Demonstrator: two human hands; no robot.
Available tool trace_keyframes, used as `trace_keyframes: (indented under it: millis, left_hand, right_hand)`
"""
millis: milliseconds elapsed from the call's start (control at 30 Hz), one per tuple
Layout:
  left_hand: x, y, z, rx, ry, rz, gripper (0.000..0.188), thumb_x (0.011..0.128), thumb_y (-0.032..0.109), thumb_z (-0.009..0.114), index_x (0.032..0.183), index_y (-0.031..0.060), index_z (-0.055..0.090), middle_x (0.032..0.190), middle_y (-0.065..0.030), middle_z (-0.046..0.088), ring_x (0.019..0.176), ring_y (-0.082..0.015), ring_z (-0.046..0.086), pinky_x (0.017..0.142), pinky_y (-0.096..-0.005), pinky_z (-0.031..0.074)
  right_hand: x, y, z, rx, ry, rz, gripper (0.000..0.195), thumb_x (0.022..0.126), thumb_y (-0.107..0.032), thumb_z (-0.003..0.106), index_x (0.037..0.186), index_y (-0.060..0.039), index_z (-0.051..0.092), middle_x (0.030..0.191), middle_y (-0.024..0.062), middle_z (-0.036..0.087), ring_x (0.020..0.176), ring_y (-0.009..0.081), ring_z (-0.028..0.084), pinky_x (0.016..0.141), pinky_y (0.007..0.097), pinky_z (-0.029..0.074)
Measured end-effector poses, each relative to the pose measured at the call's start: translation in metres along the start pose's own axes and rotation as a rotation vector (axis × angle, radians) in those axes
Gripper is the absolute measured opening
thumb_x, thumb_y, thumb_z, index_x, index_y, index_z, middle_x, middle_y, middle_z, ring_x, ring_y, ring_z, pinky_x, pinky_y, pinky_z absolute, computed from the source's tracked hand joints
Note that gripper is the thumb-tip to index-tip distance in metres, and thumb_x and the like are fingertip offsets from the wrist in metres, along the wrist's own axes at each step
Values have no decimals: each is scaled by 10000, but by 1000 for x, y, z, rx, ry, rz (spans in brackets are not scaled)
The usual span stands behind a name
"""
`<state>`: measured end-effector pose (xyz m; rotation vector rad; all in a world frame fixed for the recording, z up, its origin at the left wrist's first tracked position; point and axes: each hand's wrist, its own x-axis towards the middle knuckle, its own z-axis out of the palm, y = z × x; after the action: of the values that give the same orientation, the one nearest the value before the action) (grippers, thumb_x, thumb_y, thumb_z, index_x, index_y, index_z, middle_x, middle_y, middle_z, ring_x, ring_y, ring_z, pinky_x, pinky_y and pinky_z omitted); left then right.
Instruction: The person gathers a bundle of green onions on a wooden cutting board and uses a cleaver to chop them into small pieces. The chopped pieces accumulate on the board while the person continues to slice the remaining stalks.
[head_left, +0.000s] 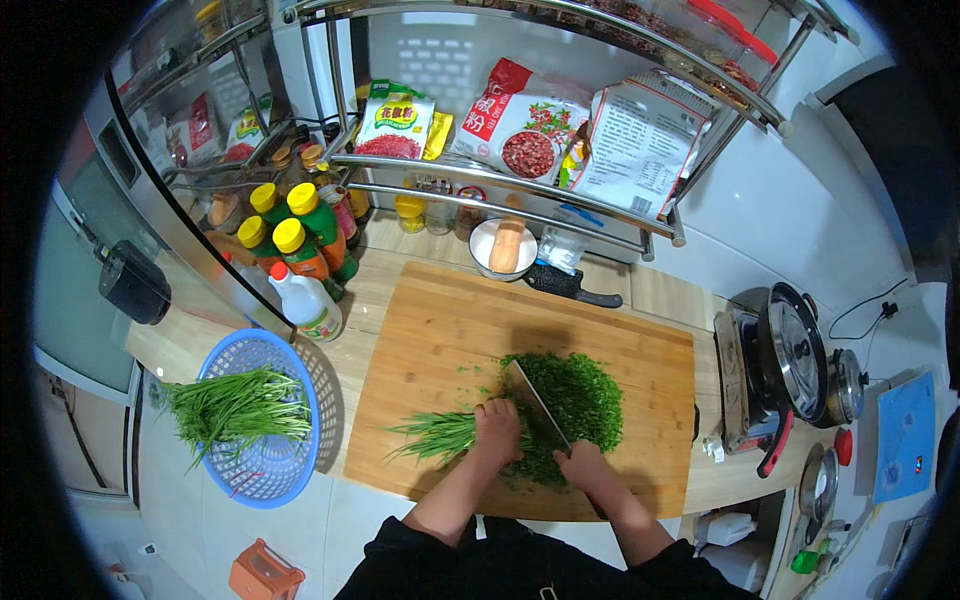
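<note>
A large wooden cutting board (435, 322) lies in front of me on the counter. My left hand (498, 431) presses a bunch of long green chives (437, 433) to the board, their leaf tips pointing left. My right hand (585, 466) grips the handle of a cleaver, whose wide steel blade (541, 407) slants up and leftward just right of my left hand. Beside and beyond the blade spreads a heap of finely chopped greens (598, 401). Part of the bunch is hidden under my left hand. A few green bits are scattered left of the heap.
A blue plastic basket (215, 349) with more chives (236, 409) sits at the counter's left edge. Behind the board are a white bowl (484, 262), a black-handled tool (559, 281) and several yellow-capped bottles (306, 225). A lidded pan (796, 352) stands right, a seasoning rack (495, 171) overhead.
</note>
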<state>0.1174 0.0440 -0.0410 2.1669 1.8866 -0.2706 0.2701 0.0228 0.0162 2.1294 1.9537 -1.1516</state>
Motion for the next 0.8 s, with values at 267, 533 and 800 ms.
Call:
trace_keyframes:
  millis: [267,533,800]
  left_hand:
    - [-2,1,1,38,65,25,828,466,449,724,1077,-15,412,979,-98,450,918,-232,411,793,-385,315]
    - [-11,2,13,-57,211,-80,801,440,391,738,1040,-32,418,958,-106,424,890,-226,409,782,-332,332]
    - [-5,-1,12,-79,168,-84,762,426,388,747,988,-16,430,909,-83,407,872,-225,400,776,-330,330]
  right_hand:
    - [39,-13,26,-83,-77,42,293,724,-199,552,689,92,538,693,270,550,700,370,565,604,405,462]
    - [40,1,44,-20,49,-19,352,729,-242,564,622,91,526,613,256,536,643,380,558,577,417,453]
    - [-12,-12,6,-60,67,-23,335,744,-286,532,718,44,582,664,239,558,683,383,555,637,424,451]
